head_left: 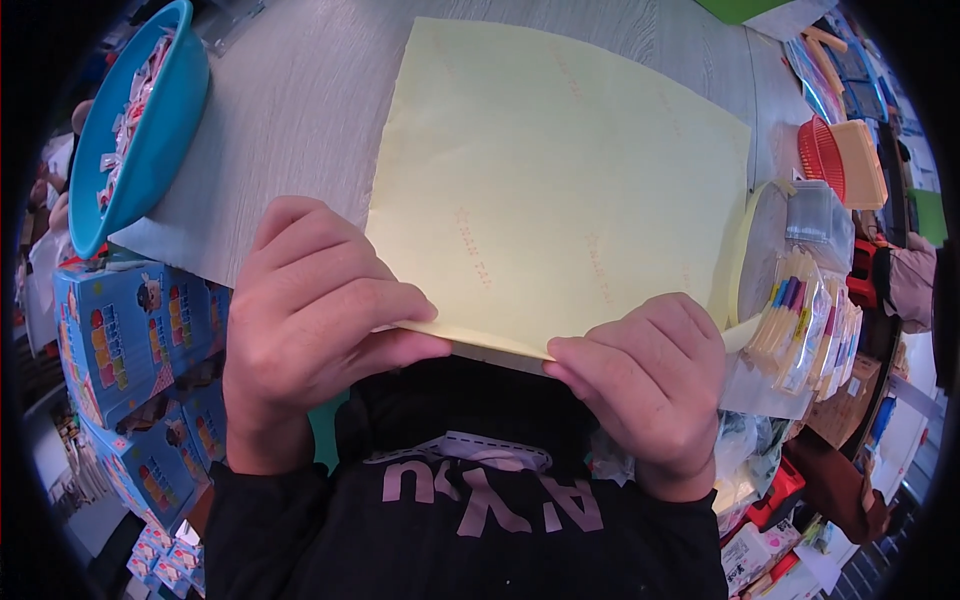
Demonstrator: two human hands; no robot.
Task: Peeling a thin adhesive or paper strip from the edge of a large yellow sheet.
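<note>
Together, left hand (310,295) and right hand (645,385) pinched the yellow sheet (560,180) along its near edge; it extended forward, long axis unclear.

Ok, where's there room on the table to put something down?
The biggest bare patch is the grey table between the blue bowl and the yellow sheet. There's more past the sheet's far edge, towards the green thing at the top right. The right side is crowded: red basket, clear box, bundled sticks.
</note>
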